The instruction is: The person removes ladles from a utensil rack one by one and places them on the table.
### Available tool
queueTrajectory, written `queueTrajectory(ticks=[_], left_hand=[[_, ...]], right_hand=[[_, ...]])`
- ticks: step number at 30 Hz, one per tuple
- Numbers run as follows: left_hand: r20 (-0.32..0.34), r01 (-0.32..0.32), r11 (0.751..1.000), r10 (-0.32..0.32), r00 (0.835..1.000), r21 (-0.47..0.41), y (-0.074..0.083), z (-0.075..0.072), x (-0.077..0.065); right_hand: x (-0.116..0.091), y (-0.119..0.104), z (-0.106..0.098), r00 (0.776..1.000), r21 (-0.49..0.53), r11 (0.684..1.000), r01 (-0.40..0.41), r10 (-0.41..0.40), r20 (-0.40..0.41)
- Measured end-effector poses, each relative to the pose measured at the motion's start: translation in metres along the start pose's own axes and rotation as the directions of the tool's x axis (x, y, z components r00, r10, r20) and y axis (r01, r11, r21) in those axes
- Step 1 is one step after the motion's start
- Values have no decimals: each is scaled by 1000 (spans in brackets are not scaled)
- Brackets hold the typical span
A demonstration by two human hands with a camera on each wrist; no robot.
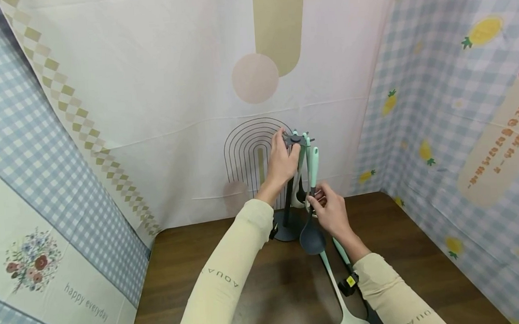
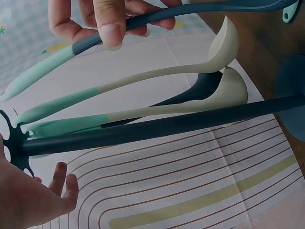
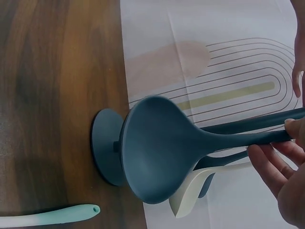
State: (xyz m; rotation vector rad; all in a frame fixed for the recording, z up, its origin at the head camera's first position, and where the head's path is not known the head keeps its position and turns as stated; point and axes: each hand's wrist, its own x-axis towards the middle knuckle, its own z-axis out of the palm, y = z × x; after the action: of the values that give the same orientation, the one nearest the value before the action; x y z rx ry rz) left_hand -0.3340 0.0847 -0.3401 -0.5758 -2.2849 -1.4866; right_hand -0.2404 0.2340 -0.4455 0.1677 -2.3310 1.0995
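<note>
My right hand (image 1: pixel 331 212) pinches a dark blue serving spoon (image 1: pixel 312 239) by its shaft, just below the mint handle. The spoon is upright in front of the utensil stand, bowl down. My left hand (image 1: pixel 281 161) holds the hooked top (image 1: pixel 295 139) of the dark stand, thumb on the near side. From the hooks hang a white ladle (image 2: pixel 224 45), another white ladle (image 2: pixel 233 90) behind it and a dark utensil (image 2: pixel 190 88), its end partly hidden. The round stand base (image 3: pixel 107 148) rests on the wooden table.
A white utensil (image 1: pixel 351 320) with a mint handle lies on the table (image 1: pixel 195 281) in front of the stand. Beside it lies a dark one with a mint handle (image 1: pixel 341 250), partly under my right forearm. Patterned cloth (image 1: pixel 152 89) stands close behind the stand.
</note>
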Motion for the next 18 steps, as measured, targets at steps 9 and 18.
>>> queueTrajectory(ticks=[9,18], left_hand=[[17,2,1000,-1,1000,-10,0,-2,0],[19,3,1000,-3,1000,4,0,-2,0]], right_hand=[[0,-2,0,998,70,997,-38,34,54],[-4,1,3,995,123,991,-59,49,83]])
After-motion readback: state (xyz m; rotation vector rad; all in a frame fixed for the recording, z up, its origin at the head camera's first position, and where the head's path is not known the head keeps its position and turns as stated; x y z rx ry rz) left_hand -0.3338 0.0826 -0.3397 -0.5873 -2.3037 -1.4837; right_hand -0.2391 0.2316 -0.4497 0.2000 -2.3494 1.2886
